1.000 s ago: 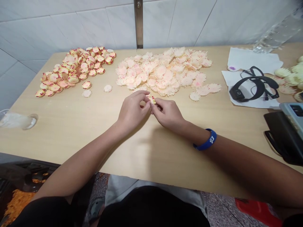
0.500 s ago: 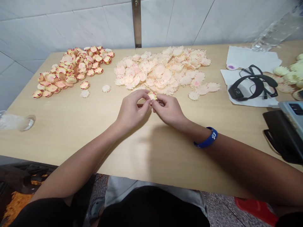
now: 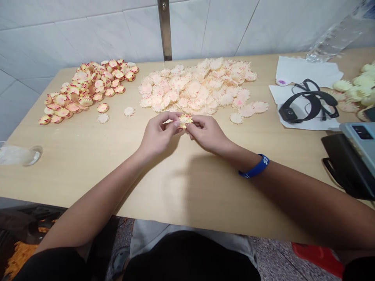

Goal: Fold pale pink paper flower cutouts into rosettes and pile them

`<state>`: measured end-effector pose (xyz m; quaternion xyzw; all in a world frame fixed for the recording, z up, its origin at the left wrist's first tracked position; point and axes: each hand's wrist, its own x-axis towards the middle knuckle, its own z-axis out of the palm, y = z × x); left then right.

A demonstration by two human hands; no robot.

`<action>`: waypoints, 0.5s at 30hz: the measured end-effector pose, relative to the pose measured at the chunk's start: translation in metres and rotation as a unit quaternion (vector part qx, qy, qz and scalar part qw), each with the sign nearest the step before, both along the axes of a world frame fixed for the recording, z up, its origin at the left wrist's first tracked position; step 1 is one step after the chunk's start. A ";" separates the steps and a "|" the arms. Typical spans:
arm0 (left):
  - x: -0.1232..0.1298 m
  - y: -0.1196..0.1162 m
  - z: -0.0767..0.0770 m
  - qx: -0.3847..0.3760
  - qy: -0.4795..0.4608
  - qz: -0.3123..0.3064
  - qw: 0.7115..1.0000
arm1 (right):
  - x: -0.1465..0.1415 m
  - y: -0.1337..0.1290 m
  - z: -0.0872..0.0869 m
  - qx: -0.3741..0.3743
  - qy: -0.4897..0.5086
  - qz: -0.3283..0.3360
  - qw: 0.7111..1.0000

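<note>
A small yellow-and-pink scalloped flower piece (image 3: 185,120) is held between my two hands above the table. My left hand (image 3: 159,132) pinches its left side with thumb and fingers. On its right side, my right hand (image 3: 208,133) grips it, with a blue band round that wrist. Just beyond my hands lies a wide pile of pale pink scalloped discs (image 3: 195,88). Farther left is a heap of red-edged, cup-like pieces (image 3: 84,88). One pale disc (image 3: 129,111) lies alone between the piles.
Black glasses and a black wristband (image 3: 312,111) lie on white paper (image 3: 274,95) at the right. Beyond are a clear bottle (image 3: 334,41) and pale green pieces (image 3: 359,88). A phone (image 3: 361,136) is at the right edge, a glass (image 3: 34,155) at the left.
The flower piece now shows more fully between my fingertips, and my hands are slightly farther apart. The whole view has shifted a little.
</note>
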<state>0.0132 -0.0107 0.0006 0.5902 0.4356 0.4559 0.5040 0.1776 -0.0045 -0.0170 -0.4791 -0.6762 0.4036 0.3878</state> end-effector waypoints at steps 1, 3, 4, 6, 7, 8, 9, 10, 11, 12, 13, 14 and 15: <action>-0.001 0.001 0.000 -0.017 -0.015 -0.002 1.000 | 0.001 0.000 0.000 -0.005 0.012 0.009 1.000; -0.002 0.003 0.000 -0.040 -0.029 -0.008 0.999 | 0.002 0.001 0.000 -0.014 0.031 0.019 0.999; -0.002 0.004 0.000 -0.038 -0.024 -0.009 0.999 | 0.002 0.001 -0.001 -0.016 0.035 0.016 0.999; -0.001 0.003 0.000 -0.009 0.015 -0.008 1.000 | 0.001 0.000 -0.002 -0.015 0.034 0.001 0.999; -0.001 0.002 0.000 0.014 0.045 -0.004 0.999 | 0.000 0.000 -0.003 -0.013 0.030 -0.008 0.999; 0.000 0.000 0.000 0.039 0.077 0.003 0.996 | 0.000 -0.001 -0.003 -0.010 0.026 -0.016 0.999; 0.000 -0.001 0.000 0.062 0.109 0.010 0.992 | -0.001 -0.001 -0.004 -0.008 0.022 -0.023 0.999; 0.000 -0.002 0.000 0.084 0.139 0.019 0.986 | -0.001 -0.002 -0.004 -0.004 0.018 -0.027 0.999; 0.001 -0.003 0.000 0.104 0.166 0.025 0.980 | -0.001 -0.002 -0.004 0.001 0.013 -0.029 0.999; 0.001 -0.004 0.000 0.123 0.187 0.031 0.974 | -0.002 -0.003 -0.004 0.007 0.008 -0.030 0.999; 0.001 -0.004 0.000 0.138 0.203 0.033 0.969 | -0.002 -0.004 -0.005 0.013 0.001 -0.030 0.999; 0.001 -0.004 0.000 0.148 0.216 0.033 0.965 | -0.002 -0.004 -0.005 0.021 -0.005 -0.029 0.999; 0.001 -0.005 0.000 0.153 0.225 0.033 0.962 | -0.003 -0.005 -0.005 0.028 -0.013 -0.029 0.999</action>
